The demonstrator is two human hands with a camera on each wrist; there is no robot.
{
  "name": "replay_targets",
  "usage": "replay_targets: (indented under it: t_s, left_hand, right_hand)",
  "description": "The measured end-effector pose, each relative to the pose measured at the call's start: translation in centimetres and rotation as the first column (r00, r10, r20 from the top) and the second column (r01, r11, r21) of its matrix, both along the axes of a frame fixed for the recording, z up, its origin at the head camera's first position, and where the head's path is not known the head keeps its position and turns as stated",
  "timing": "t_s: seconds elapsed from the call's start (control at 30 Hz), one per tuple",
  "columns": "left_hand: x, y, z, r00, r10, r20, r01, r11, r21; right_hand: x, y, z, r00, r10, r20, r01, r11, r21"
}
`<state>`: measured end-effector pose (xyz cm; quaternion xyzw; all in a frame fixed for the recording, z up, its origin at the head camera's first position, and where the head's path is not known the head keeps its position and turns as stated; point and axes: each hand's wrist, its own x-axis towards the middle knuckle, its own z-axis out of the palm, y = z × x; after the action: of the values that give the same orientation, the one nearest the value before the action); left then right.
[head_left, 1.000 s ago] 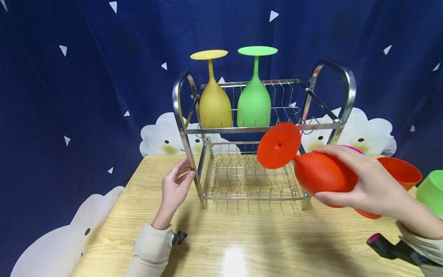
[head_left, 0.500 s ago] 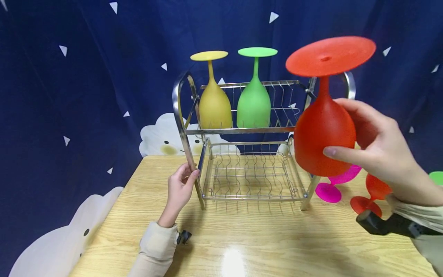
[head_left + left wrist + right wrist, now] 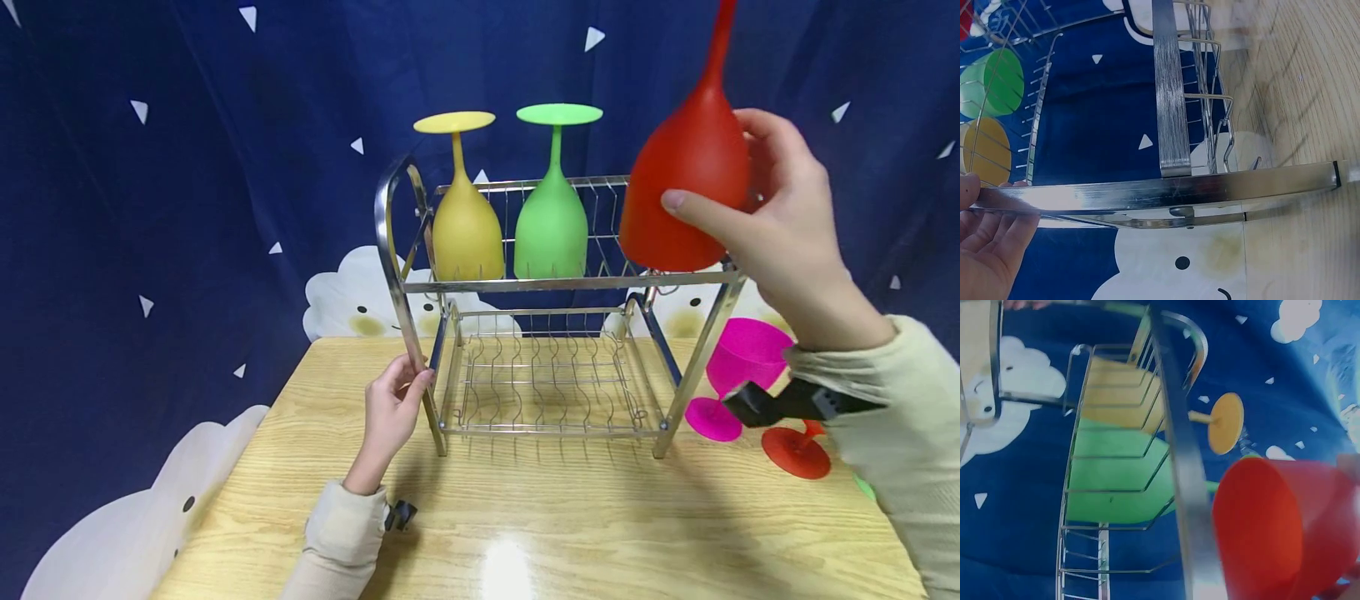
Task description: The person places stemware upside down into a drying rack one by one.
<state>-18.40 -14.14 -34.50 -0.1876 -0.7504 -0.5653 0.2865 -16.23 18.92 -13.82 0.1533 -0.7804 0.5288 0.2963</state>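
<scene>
My right hand [image 3: 787, 221] grips the bowl of a red goblet [image 3: 686, 183], thumb across its front. The goblet is upside down, its bowl overlapping the right part of the dish rack's upper tier in the head view; its foot is out of frame there. In the right wrist view, the goblet's open mouth [image 3: 1257, 531] shows beside the rack's front bar. My left hand [image 3: 393, 408] pinches the left front leg of the metal two-tier dish rack [image 3: 517, 284]. Upside down on the upper tier, a yellow goblet [image 3: 467, 229] and a green goblet [image 3: 551, 229] stand side by side.
Right of the rack, a magenta goblet [image 3: 746, 354] stands on the wooden table [image 3: 570, 517]. Another red goblet's foot [image 3: 795, 452] shows beside it, partly behind my right forearm. A wire lower tier [image 3: 547, 383] sits below, and a dark blue curtain [image 3: 187, 208] hangs behind.
My right hand has raised the red goblet from low at the right, turning it from tilted to upside down, up to the upper tier. My left hand has shifted slightly on the leg.
</scene>
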Motion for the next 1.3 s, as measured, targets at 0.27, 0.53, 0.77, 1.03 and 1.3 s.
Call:
replay_targets:
  t_s: [0.27,0.53,0.77,1.03,1.3]
  left_hand:
    - [1.1,0.6,1.4,0.999,0.032,-0.009,-0.032,0.999,-0.028]
    - [1.3,0.7,1.4,1.000,0.021,-0.005,-0.021,1.000,-0.015]
    - [1.3,0.7,1.4,1.000,0.025,-0.011,-0.026,0.999,-0.027]
    - [1.2,0.7,1.5,1.000,0.018,0.000,-0.018,1.000,-0.024]
    - [1.3,0.6,1.4,1.000,0.017,0.007,-0.016,0.999,-0.030]
  right_hand:
    - [-3.6,-1.2,-0.3,0.986,-0.151,0.077,0.144,0.986,0.084]
    - [-5.8,-1.4,-0.8,0.955,-0.233,0.186,0.195,0.960,0.201]
    - [-6.8,-1.0,-0.6,0.927,-0.238,0.290,0.141,0.938,0.317]
    - [-7.4,-0.7,-0.8,0.898,-0.231,0.375,0.060,0.907,0.416]
    - [-7.4,-0.8,-0.9,0.878,-0.218,0.427,-0.004,0.887,0.462]
